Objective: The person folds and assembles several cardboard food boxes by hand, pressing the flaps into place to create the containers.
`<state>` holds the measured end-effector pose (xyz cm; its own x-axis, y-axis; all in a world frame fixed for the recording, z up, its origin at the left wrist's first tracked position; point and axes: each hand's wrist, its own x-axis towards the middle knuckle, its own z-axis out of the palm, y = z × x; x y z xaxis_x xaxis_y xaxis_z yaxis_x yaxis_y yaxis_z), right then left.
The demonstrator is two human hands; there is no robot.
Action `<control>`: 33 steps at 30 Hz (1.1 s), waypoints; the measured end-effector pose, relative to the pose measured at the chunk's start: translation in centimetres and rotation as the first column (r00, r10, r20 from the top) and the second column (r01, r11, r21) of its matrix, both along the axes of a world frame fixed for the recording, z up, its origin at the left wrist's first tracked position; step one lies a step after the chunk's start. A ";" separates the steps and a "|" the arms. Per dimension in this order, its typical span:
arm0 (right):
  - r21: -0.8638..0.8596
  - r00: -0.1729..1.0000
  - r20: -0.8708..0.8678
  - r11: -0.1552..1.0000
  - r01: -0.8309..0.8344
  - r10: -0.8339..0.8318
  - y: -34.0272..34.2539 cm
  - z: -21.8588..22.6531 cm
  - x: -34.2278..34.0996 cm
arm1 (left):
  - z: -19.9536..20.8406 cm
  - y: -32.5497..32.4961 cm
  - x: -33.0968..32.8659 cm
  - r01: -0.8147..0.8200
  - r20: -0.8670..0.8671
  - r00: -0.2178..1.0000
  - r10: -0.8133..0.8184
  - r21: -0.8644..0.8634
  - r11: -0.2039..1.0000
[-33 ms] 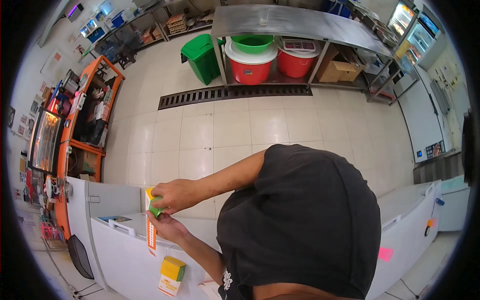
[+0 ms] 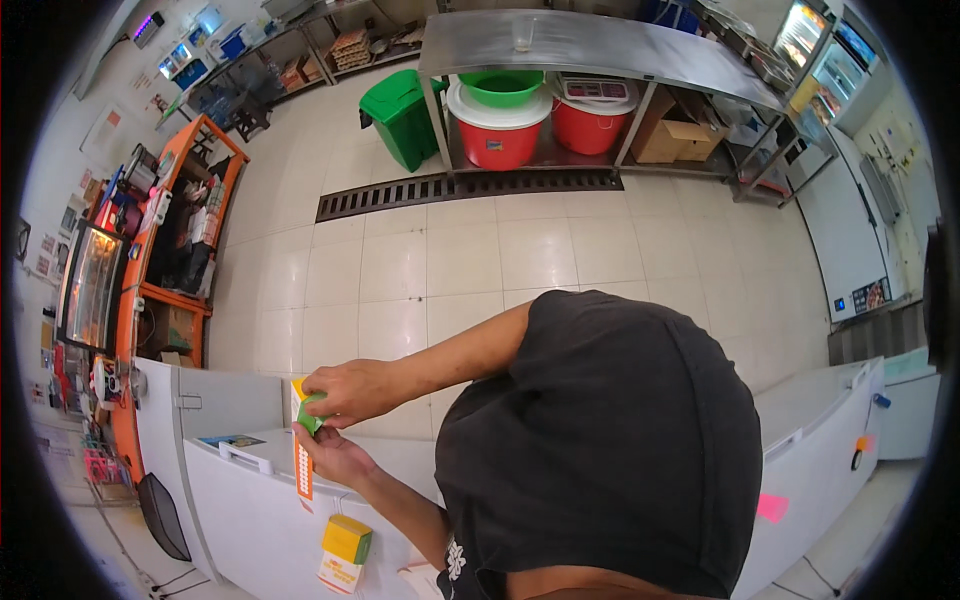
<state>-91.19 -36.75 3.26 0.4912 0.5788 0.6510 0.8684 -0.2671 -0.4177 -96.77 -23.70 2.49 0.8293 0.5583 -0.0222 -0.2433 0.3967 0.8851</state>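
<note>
Both my hands meet at the left over a white chest freezer (image 2: pixel 235 510), holding a small carton (image 2: pixel 304 470) coloured yellow, green and white with an orange strip. My right hand (image 2: pixel 352 390) grips its green upper part from above, fingers curled round it. From below, my left hand (image 2: pixel 340 456) supports the carton, with the thumb side against it. The fingers partly hide the carton, so I cannot make out its opening. Lower down, near my left forearm, a yellow and white box (image 2: pixel 345 552) rests on the freezer.
A white upright cabinet (image 2: pixel 160 420) borders the freezer on the left, beside an orange shelf unit (image 2: pixel 160 230). Ahead stand a green bin (image 2: pixel 400 120) and a steel table (image 2: pixel 600 45) with red buckets (image 2: pixel 500 146) beneath. A floor drain (image 2: pixel 470 186) runs before them. White freezers also stand at right.
</note>
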 end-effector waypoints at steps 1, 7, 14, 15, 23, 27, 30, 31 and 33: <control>0.004 1.000 0.006 1.000 0.012 -0.012 -0.7 0.2 -0.2 | 0.0 -0.3 0.1 0.008 -0.004 1.000 -0.008 0.007 1.000; 0.288 0.847 -0.529 0.949 0.131 0.043 -6.7 0.6 -1.0 | 2.1 -6.4 -0.5 0.070 -0.092 0.994 -0.053 0.187 0.980; 0.385 0.871 -0.491 0.892 0.237 -0.019 -15.0 -0.5 -4.3 | -0.9 -12.9 -1.5 0.232 0.005 0.966 -0.258 0.420 0.877; 0.398 0.875 -0.479 0.873 0.283 -0.065 -16.7 -0.3 -4.9 | -0.9 -14.2 -1.6 0.296 -0.049 0.947 -0.316 0.510 0.808; 0.410 0.796 -0.550 0.750 0.520 -0.251 -22.9 2.3 -9.3 | -3.4 -18.7 -2.4 0.473 -0.129 0.863 -0.489 0.547 0.690; 0.402 0.774 -0.535 0.704 0.586 -0.339 -24.6 1.3 -11.0 | 2.6 -22.2 -3.1 0.289 -0.243 0.783 -0.572 -0.673 0.681; 0.452 0.770 -0.539 0.655 0.606 -0.340 -25.0 1.9 -11.8 | -3.6 -20.6 -3.8 0.483 -0.156 0.844 -0.514 0.638 0.600; 0.480 0.765 -0.546 0.621 0.619 -0.341 -25.3 2.1 -11.9 | -4.1 -20.7 -3.8 0.486 -0.157 0.841 -0.518 0.642 0.593; 0.498 0.770 -0.546 0.610 0.616 -0.332 -25.9 2.3 -12.0 | -4.2 -21.3 -3.9 0.457 -0.087 0.838 -0.539 0.651 0.606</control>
<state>-103.14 -62.69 5.52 0.8436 -0.2783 0.4592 0.4339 -0.1504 -0.8883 -100.69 -44.99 -1.74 0.9567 -0.0956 0.2750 -0.2868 -0.1468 0.9467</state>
